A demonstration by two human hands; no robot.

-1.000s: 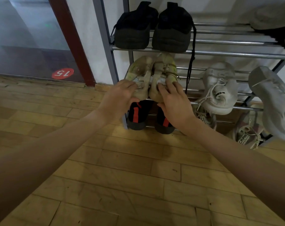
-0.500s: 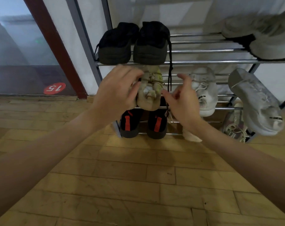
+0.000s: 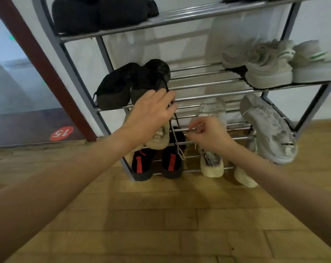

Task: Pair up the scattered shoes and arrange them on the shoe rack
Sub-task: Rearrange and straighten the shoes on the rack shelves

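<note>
Fingers spread, the left hand (image 3: 151,118) lies flat over the beige shoes (image 3: 160,138) on the shoe rack (image 3: 214,95), palm down, clasping nothing. A second ago both hands pressed those heels; now the view has risen, showing higher shelves. Worn, yellowed heels poke out under the palm, above the black-and-red sneakers (image 3: 157,164). Further right, the right hand (image 3: 210,134) has pulled back and pinches a thin lace, beside the white sneaker (image 3: 212,109).
</note>
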